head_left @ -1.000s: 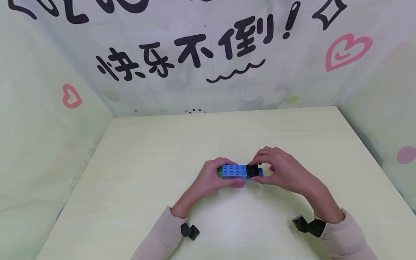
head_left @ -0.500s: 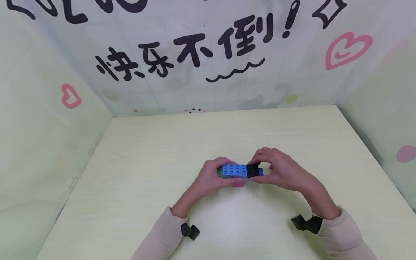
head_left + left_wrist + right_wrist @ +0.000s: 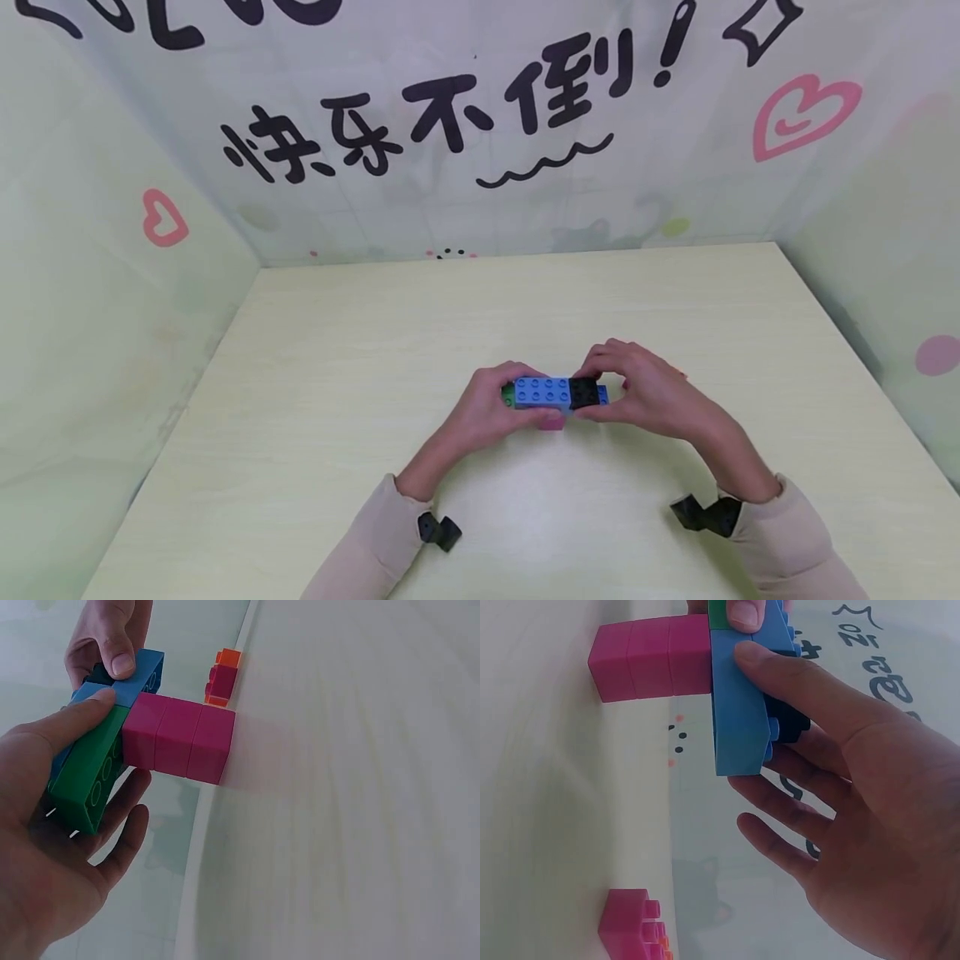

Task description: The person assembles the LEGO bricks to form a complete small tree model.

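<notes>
A column of stacked pink bricks (image 3: 178, 739) stands on the table and bears a crosswise layer: a green brick (image 3: 88, 776) and a blue brick (image 3: 739, 712), side by side. Over these lie a second, studded blue brick (image 3: 542, 392) and a black brick (image 3: 584, 392). With thumb and fingers, my left hand (image 3: 487, 408) grips the green brick and the upper blue brick from the left. From the right, my right hand (image 3: 660, 392) pinches the black brick and the lower blue brick, its thumb on their near side. The lower fingers of both hands hang beneath the layer.
Behind my right hand, pink and orange bricks (image 3: 223, 679) lie on the table, mostly hidden in the head view. The pale wooden table (image 3: 337, 350) meets printed cloth walls (image 3: 420, 208) at its back and sides. Each sleeve carries a small black wrist mount (image 3: 440, 532).
Both hands keep their grip on the bricks and barely move. The right forearm has drawn slightly left, and a bit of orange now shows behind the right hand.
</notes>
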The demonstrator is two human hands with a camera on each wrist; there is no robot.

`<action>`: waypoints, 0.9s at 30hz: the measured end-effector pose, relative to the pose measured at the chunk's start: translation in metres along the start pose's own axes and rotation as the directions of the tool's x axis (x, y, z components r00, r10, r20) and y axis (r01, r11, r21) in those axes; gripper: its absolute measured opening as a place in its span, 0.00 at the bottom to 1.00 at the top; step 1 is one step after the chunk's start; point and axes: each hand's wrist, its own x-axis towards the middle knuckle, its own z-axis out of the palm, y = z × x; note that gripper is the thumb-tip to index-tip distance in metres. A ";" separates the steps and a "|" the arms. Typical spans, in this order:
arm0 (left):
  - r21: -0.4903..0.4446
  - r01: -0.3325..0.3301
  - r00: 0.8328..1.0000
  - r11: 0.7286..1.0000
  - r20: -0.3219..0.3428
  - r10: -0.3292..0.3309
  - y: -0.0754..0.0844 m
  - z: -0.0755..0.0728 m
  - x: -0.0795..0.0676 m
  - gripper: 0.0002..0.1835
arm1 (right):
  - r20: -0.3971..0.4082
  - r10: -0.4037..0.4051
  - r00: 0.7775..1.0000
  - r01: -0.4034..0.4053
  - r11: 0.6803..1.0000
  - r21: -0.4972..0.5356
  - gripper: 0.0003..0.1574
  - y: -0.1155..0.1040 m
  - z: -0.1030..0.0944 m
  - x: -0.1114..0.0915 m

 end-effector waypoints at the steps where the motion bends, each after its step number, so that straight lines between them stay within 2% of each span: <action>1: 0.001 0.001 1.000 1.000 -0.001 -0.001 0.000 0.000 0.000 0.21 | 0.005 -0.004 1.000 0.004 1.000 0.013 0.19 0.001 0.000 0.000; 8: 0.013 0.005 1.000 1.000 -0.005 -0.005 0.000 -0.002 -0.002 0.22 | 0.039 0.017 0.999 -0.018 0.999 0.031 0.25 0.002 0.000 -0.001; 13: 0.024 0.001 1.000 1.000 -0.003 -0.001 0.002 -0.004 -0.002 0.23 | 0.027 0.022 0.999 -0.024 0.997 0.077 0.31 0.006 -0.012 -0.004; 16: 0.027 0.009 1.000 1.000 -0.002 -0.009 0.003 -0.004 -0.002 0.23 | -0.064 0.013 0.998 -0.007 0.996 0.084 0.30 0.010 -0.025 -0.008; 18: 0.025 0.016 1.000 1.000 -0.002 -0.016 0.004 -0.004 -0.002 0.23 | -0.154 0.018 0.988 -0.008 0.998 0.064 0.28 0.012 -0.033 -0.012; 22: 0.016 0.028 1.000 0.999 0.002 -0.028 0.003 -0.001 -0.002 0.23 | -0.310 0.075 0.948 -0.067 0.997 0.037 0.27 0.017 -0.045 -0.019; 27: 0.011 0.032 0.999 0.999 0.003 -0.032 0.002 -0.001 -0.003 0.23 | -0.389 0.168 0.906 -0.155 0.986 0.066 0.32 0.027 -0.047 -0.027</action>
